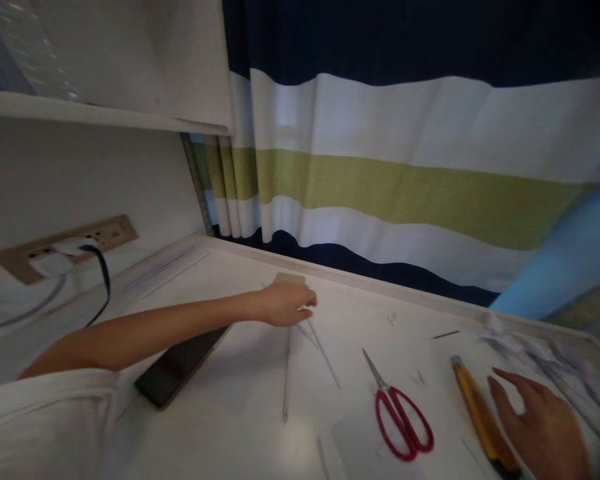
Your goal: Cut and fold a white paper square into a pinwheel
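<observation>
My left hand (285, 305) reaches far across the white desk (240, 413), fingers curled on a small beige block or pad (290, 279) near the desk's back edge. My right hand (540, 420) rests at the lower right with fingers spread apart, holding nothing, just beside a yellow utility knife (483, 417). Red-handled scissors (397, 410) lie shut between the two hands. Thin grey sticks (286, 373) lie on the desk below my left hand.
A dark phone or tablet (180, 367) lies under my left forearm. A wall socket strip (65, 247) with plugs and a black cable sits at left. A striped curtain (405, 193) hangs behind. Crumpled paper (540, 347) lies at right.
</observation>
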Available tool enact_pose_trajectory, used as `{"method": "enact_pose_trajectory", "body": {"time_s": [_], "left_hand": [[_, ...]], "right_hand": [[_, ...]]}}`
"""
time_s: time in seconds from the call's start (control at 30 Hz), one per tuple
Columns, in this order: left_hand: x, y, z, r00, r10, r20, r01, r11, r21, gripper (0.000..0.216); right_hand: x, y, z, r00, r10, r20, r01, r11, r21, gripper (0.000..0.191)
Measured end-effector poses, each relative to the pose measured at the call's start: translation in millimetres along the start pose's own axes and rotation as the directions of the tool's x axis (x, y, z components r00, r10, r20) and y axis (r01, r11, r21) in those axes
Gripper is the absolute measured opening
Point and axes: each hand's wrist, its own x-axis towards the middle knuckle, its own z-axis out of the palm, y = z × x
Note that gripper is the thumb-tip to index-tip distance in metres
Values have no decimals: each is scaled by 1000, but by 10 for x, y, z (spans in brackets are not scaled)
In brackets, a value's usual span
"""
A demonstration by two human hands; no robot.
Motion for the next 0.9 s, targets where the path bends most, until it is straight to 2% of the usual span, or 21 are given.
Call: {"method": "enact_pose_trajectory", "body": {"time_s": [0.07,0.1,0.13,0.23,0.3,0.37,0.43,0.5,0.6,0.67,0.77,0.9], "left_hand": [[-207,-277,-66,996,-86,-36,91,986,143,13],[-284,-364,-18,993,-116,-37,121,973,195,17],[-344,-418,74,990,-135,-30,138,963,233,23],[-418,-452,470,988,-152,28,138,949,285,37],[-367,-455,699,986,-162,44,144,948,284,44],[-258,-503,834,983,-176,50,156,952,264,42],[-145,-594,881,981,-189,53,171,956,236,28],[-89,-685,872,982,-183,49,170,965,199,25],[-157,-719,818,994,-113,5,111,984,139,21],[-272,-654,784,998,-36,-43,40,994,106,27],[-447,-496,760,993,74,-97,-66,995,79,27],[-564,-354,751,978,149,-143,-141,988,67,25]], "right_hand": [[178,-638,1,985,-20,173,-12,983,183,41],[260,-961,11,947,-25,319,-62,964,260,40],[333,-1270,33,910,-91,404,-42,950,309,38],[474,-2013,210,808,-248,535,24,920,390,30],[505,-2317,390,769,-260,584,33,929,370,27],[502,-2485,559,759,-235,607,23,942,336,26],[491,-2563,670,760,-218,613,1,942,335,26],[492,-2598,706,779,-208,591,-36,927,373,25],[529,-2644,642,825,-198,529,-114,859,499,27],[562,-2687,547,846,-194,497,-181,772,609,31],[589,-2758,359,859,-178,479,-296,590,751,40],[566,-2803,79,878,-150,455,-388,334,859,35]]}}
